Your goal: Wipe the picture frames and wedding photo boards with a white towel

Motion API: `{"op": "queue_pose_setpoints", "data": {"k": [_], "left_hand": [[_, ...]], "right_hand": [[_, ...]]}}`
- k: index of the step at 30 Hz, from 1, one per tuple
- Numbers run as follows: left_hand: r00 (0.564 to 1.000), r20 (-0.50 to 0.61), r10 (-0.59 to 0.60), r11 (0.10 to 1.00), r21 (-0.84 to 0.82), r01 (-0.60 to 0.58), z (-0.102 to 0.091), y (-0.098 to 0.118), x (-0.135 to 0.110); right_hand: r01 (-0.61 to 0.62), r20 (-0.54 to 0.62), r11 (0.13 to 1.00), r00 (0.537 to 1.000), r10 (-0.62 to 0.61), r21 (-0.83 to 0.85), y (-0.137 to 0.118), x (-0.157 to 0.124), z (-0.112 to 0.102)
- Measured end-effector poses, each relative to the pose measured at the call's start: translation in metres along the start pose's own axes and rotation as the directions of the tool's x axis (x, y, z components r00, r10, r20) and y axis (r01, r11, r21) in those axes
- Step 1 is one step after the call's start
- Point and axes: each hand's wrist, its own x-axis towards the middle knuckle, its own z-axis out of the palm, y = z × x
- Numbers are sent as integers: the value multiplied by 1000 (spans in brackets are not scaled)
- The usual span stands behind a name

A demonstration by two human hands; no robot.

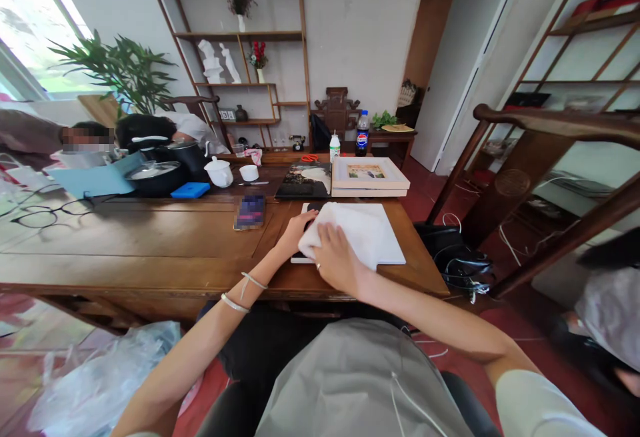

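A white cloth [361,231] lies over a flat white-edged frame [395,255] near the front edge of the wooden table [150,243]. My right hand [336,262] presses on the cloth's near left corner, fingers closed over it. My left hand [296,229] rests beside it, at the frame's left edge, fingers partly under the cloth. Two bracelets ring my left wrist.
A phone [249,211] lies left of the frame. Behind it are a dark photo book [305,181], stacked white picture frames [369,177], two bottles [362,134], cups, pots and a blue folder. A person bends over at far left. A wooden chair [545,177] stands right.
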Motion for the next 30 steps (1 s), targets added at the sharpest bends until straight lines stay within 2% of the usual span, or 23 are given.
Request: {"op": "queue_pose_setpoints", "data": {"k": [2,4,8,11,14,17,20,22,24,30], "left_hand": [[1000,0,-11,1000,17,11,0,-1,1],[1000,-1,-9,1000,26,9,0,0,0],[1000,-16,-5,1000,31,6,1,5,-2],[999,-31,17,999,30,-16,1,8,-3],[999,-49,17,1000,20,-16,2,8,-3],[999,-51,14,1000,24,-13,3,6,-3],[998,-51,20,999,27,-19,3,4,-3],[998,-53,21,999,32,-19,4,4,-2],[998,-57,14,999,37,-11,4,5,-2],[1000,-16,10,999,50,-9,0,11,-2]], "right_hand": [[84,-11,996,996,-83,42,-11,-14,-3],[156,-23,982,988,-155,104,-12,-27,-7],[172,-54,953,985,-164,249,17,-35,-13],[159,-83,939,987,-140,304,52,-27,-12],[170,-98,943,984,-147,285,87,-10,-3],[137,-42,961,990,-131,241,114,9,8],[61,5,974,998,-64,217,128,24,12],[38,10,976,999,-41,215,128,26,10],[66,12,974,997,-71,218,120,21,6],[283,-21,918,957,-288,277,66,-31,-19]]}}
